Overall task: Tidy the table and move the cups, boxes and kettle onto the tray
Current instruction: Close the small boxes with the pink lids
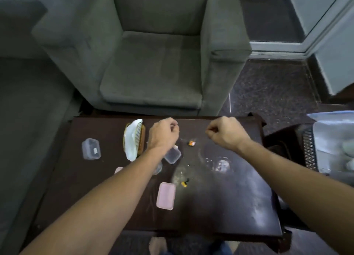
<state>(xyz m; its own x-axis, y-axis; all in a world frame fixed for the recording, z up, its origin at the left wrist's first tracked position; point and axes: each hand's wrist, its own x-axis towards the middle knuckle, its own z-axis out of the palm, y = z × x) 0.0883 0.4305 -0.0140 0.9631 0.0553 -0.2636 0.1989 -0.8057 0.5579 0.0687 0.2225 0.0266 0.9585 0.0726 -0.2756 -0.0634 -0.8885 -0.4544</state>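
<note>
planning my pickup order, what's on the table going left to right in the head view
clear box → tray → pink lid → orange bit → glass

Glossy dark wood table (220, 206) w/ smudges, clear plastic boxes (91, 149), matt grey cloth armchair (153, 63).

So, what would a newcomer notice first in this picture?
Two bare forearms reach over a dark table, left hand and right hand both curled near its far edge. Small clear boxes and a pink lid lie scattered around the left arm, and a grey armchair stands behind the table.
</note>
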